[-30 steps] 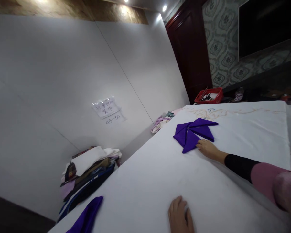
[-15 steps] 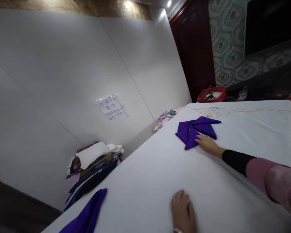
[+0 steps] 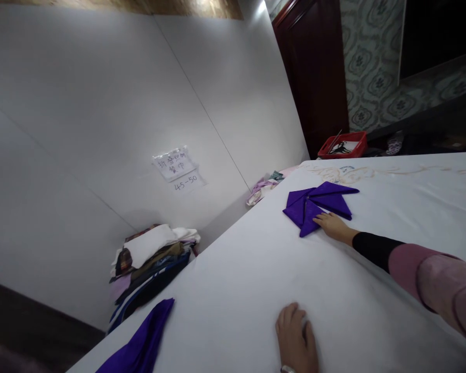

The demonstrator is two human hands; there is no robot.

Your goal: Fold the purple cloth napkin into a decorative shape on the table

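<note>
Purple cloth napkins (image 3: 297, 215), folded into pointed shapes, lie in a fan on the white tablecloth. My right hand (image 3: 334, 226) reaches in from the right and rests its outstretched fingertips on the near point of the fan; whether any fabric lies between its fingers is hard to see. Palm down on the bare cloth nearer to me is my left hand (image 3: 296, 339), its thumb apart from its fingers and nothing visible in it. Off to its left, a loosely gathered purple napkin (image 3: 142, 342) lies at the table edge, partly cut off by the frame.
Stacked clothes (image 3: 155, 264) stand between the table's left edge and the white wall, where a handwritten paper sign (image 3: 178, 168) hangs. More fabric (image 3: 264, 189) lies farther along that edge. A red basket (image 3: 344, 145) sits beyond the far end of the white-covered table (image 3: 225, 305).
The view has shifted slightly. Both hands and the purple napkins keep their places on the table.
</note>
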